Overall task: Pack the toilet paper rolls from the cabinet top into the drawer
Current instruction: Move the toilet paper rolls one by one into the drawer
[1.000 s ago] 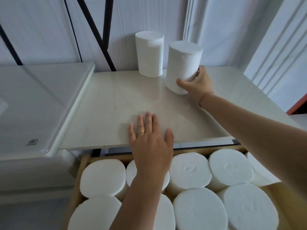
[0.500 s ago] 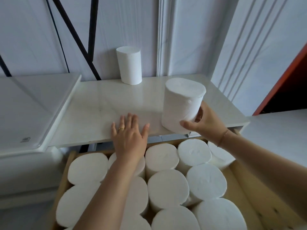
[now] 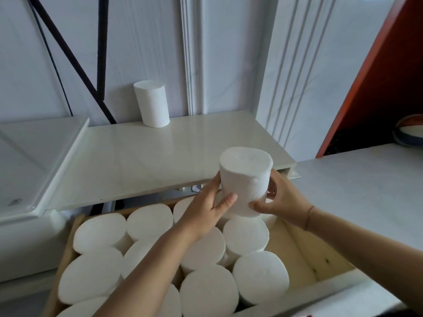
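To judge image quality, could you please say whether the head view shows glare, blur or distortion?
Head view: soft even light, mild sheen on the cabinet top; wall mouldings lean with wide-angle distortion; the held roll, left hand and right hand show little blur.

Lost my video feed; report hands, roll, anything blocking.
Left hand and right hand grip held roll, upright, over drawer. Last roll on cabinet top. Packed rolls crowd beneath; gap at drawer's right.
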The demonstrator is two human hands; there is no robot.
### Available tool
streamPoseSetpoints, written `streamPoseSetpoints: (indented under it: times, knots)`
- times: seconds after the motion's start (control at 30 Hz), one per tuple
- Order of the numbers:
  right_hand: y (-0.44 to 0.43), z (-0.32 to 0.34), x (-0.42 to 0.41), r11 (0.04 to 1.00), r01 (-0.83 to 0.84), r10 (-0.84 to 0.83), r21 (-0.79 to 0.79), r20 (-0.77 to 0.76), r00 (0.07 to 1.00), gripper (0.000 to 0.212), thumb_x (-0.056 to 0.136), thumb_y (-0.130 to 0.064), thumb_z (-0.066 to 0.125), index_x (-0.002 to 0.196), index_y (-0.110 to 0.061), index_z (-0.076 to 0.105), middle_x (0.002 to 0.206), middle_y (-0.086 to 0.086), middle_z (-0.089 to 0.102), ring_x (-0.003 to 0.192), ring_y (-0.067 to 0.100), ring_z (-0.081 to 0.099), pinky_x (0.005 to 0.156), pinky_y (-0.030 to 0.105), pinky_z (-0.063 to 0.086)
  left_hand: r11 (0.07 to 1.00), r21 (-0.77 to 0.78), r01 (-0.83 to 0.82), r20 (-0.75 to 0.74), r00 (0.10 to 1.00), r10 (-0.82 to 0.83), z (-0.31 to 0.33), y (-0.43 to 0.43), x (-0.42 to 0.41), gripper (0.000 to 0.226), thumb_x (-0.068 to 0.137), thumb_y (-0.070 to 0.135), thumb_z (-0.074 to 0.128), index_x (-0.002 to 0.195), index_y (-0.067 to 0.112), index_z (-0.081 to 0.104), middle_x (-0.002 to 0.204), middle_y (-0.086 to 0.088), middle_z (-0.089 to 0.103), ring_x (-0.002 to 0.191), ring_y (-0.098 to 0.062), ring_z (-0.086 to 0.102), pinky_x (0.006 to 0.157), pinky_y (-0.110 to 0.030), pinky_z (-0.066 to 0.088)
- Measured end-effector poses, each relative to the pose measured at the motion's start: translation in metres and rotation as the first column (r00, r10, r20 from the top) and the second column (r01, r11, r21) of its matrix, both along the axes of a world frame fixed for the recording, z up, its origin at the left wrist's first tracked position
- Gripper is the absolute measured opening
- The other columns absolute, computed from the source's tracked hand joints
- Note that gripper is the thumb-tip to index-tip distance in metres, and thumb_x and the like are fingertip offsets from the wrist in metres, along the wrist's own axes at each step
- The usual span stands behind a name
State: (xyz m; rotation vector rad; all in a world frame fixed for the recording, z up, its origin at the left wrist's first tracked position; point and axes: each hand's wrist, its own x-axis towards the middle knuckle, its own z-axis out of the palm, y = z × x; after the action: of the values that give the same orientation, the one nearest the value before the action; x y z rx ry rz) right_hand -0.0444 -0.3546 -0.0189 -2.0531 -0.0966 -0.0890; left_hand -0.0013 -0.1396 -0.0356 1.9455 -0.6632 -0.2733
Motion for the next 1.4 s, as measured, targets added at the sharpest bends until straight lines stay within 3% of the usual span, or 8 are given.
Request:
streamPoseSetpoints:
  times: [0.2, 0.4, 0.57, 0.73, 0.87, 1.1, 1.27, 1.4]
  knots:
    - [-0.007, 0.002, -0.016, 0.993, -0.041, 0.051, 0.111, -0.09, 0.995, 0.086, 0.069, -0.008, 0.081, 0.14, -0.025, 0.034, 0.123, -0.017, 0.059, 0.116, -0.001, 0.056, 0.099, 0.02, 0.047, 0.98, -0.197, 0.005, -0.177, 0.983, -0.041, 0.0, -0.022, -0.016, 0.069, 0.079, 0.067, 0.049, 0.14, 0.046, 0.027, 0.132, 0.027, 0.049, 0.119, 0.01, 0.045, 0.095, -0.013, 0.04]
    - [0.01, 0.023, -0.025, 0.898, -0.032, 0.04, 0.438, -0.009, 0.999, 0.078, 0.066, -0.055, 0.078, 0.132, -0.03, 0.045, 0.129, -0.013, 0.06, 0.122, 0.005, 0.055, 0.098, 0.028, 0.049, 0.939, -0.332, -0.094, -0.337, 0.941, -0.025, 0.016, -0.033, -0.026, 0.052, 0.089, 0.066, 0.029, 0.134, 0.043, 0.043, 0.126, 0.025, 0.056, 0.114, 0.008, 0.052, 0.079, -0.006, 0.044]
    - [0.02, 0.017, -0.026, 0.834, 0.055, -0.009, 0.549, -0.086, 0.996, 0.073, 0.077, -0.071, 0.047, 0.141, -0.035, 0.041, 0.139, -0.019, 0.053, 0.132, 0.001, 0.044, 0.112, 0.036, 0.031, 0.909, -0.391, -0.148, -0.354, 0.935, 0.0, 0.027, -0.044, -0.03, 0.059, 0.09, 0.065, 0.023, 0.14, 0.037, 0.038, 0.142, 0.013, 0.046, 0.129, -0.004, 0.042, 0.109, -0.033, 0.035]
    - [0.004, 0.025, -0.036, 0.795, 0.107, -0.043, 0.597, -0.119, 0.992, 0.048, 0.086, -0.065, 0.042, 0.117, -0.037, 0.066, 0.126, -0.009, 0.066, 0.118, 0.004, 0.059, 0.092, 0.024, 0.046, 0.903, -0.401, -0.154, -0.365, 0.931, -0.003, 0.034, -0.065, -0.052, 0.071, 0.083, 0.069, 0.028, 0.144, 0.033, 0.029, 0.147, 0.011, 0.038, 0.134, -0.006, 0.035, 0.113, -0.037, 0.027]
    - [-0.018, 0.03, -0.05, 0.792, 0.238, -0.143, 0.563, -0.207, 0.968, 0.051, 0.086, -0.061, 0.052, 0.124, -0.027, 0.06, 0.115, -0.005, 0.071, 0.107, 0.01, 0.066, 0.089, 0.032, 0.047, 0.897, -0.425, -0.118, -0.338, 0.941, -0.036, 0.038, -0.086, -0.072, 0.058, 0.083, 0.066, 0.031, 0.135, 0.042, 0.032, 0.131, 0.026, 0.046, 0.115, 0.015, 0.044, 0.09, -0.007, 0.037]
    - [-0.035, 0.026, -0.062, 0.766, 0.391, -0.274, 0.51, -0.291, 0.917, 0.031, 0.093, -0.043, 0.051, 0.11, -0.021, 0.065, 0.103, 0.007, 0.072, 0.097, 0.025, 0.066, 0.089, 0.043, 0.052, 0.902, -0.405, -0.146, -0.424, 0.905, -0.044, 0.026, -0.11, -0.088, 0.069, 0.078, 0.07, 0.032, 0.139, 0.037, 0.028, 0.134, 0.015, 0.048, 0.119, 0.001, 0.046, 0.101, -0.026, 0.037]
    - [-0.034, 0.008, -0.055, 0.704, 0.42, -0.281, 0.572, -0.318, 0.905, 0.026, 0.095, -0.035, 0.05, 0.105, -0.017, 0.066, 0.101, 0.011, 0.07, 0.093, 0.025, 0.064, 0.083, 0.039, 0.052, 0.941, -0.292, -0.171, -0.302, 0.95, 0.079, 0.017, -0.116, -0.088, 0.063, 0.088, 0.056, 0.035, 0.142, 0.028, 0.021, 0.139, 0.003, 0.042, 0.125, -0.009, 0.042, 0.104, -0.028, 0.035]
    - [-0.039, -0.006, -0.045, 0.664, 0.4, -0.248, 0.632, -0.318, 0.915, 0.027, 0.097, -0.032, 0.047, 0.101, -0.015, 0.067, 0.092, 0.008, 0.074, 0.087, 0.022, 0.068, 0.079, 0.036, 0.052, 0.979, -0.057, -0.194, 0.04, 0.98, 0.197, 0.003, -0.117, -0.08, 0.068, 0.091, 0.057, 0.035, 0.144, 0.016, 0.021, 0.137, -0.003, 0.048, 0.128, -0.013, 0.034, 0.115, -0.035, 0.013]
